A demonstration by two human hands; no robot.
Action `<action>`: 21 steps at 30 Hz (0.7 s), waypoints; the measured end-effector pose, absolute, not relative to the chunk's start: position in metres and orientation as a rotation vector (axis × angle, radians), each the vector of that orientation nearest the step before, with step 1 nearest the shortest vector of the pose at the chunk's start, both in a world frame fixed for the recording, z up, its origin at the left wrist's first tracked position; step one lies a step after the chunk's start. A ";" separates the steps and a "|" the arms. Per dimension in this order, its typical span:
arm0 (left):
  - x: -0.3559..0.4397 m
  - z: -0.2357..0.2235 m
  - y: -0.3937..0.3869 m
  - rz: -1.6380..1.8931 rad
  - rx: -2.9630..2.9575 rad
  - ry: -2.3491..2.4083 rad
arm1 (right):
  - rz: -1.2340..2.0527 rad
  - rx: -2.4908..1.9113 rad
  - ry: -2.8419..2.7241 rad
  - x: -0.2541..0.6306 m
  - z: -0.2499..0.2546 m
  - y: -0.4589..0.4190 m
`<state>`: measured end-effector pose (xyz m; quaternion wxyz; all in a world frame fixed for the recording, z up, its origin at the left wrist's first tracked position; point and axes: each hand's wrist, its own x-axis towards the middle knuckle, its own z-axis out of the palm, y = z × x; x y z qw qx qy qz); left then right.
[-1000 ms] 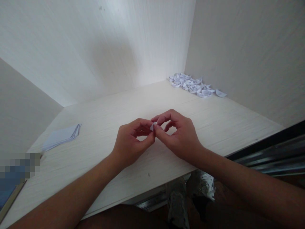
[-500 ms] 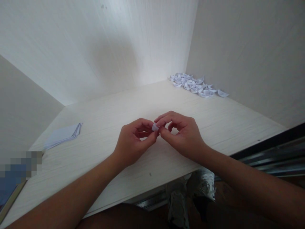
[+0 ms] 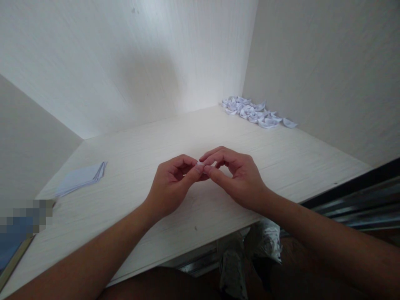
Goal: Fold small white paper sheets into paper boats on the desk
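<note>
A small folded piece of white paper (image 3: pixel 200 163) is pinched between my two hands above the middle of the table; only a sliver of it shows. My left hand (image 3: pixel 175 181) grips it from the left, thumb on the near side and fingers behind. From the right, my right hand (image 3: pixel 233 173) holds it between thumb and fingertips, and the fingers of both hands touch. The paper's full shape is hidden by the fingers.
Several folded white paper boats (image 3: pixel 250 110) lie heaped in the back right corner. A stack of white paper sheets (image 3: pixel 81 179) rests on the left of the table (image 3: pixel 131 166). Walls stand at the back and both sides. The near table edge runs above my legs and shoes.
My left thumb has come up over the paper and my fingertips have drawn closer together, so less of the paper shows. The view has shifted very slightly.
</note>
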<state>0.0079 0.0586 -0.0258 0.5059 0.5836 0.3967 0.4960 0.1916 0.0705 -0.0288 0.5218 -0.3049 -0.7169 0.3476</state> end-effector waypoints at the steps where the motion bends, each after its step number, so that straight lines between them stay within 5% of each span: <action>1: 0.007 -0.026 0.059 1.192 1.357 0.932 | 0.867 -0.749 -1.711 0.191 -0.029 0.071; 13: 0.005 -0.016 0.063 1.108 0.758 0.717 | 1.557 -0.636 -1.320 0.201 -0.038 0.085; 21: 0.004 -0.012 0.067 1.075 0.606 0.768 | 1.548 -0.628 -1.449 0.201 -0.034 0.084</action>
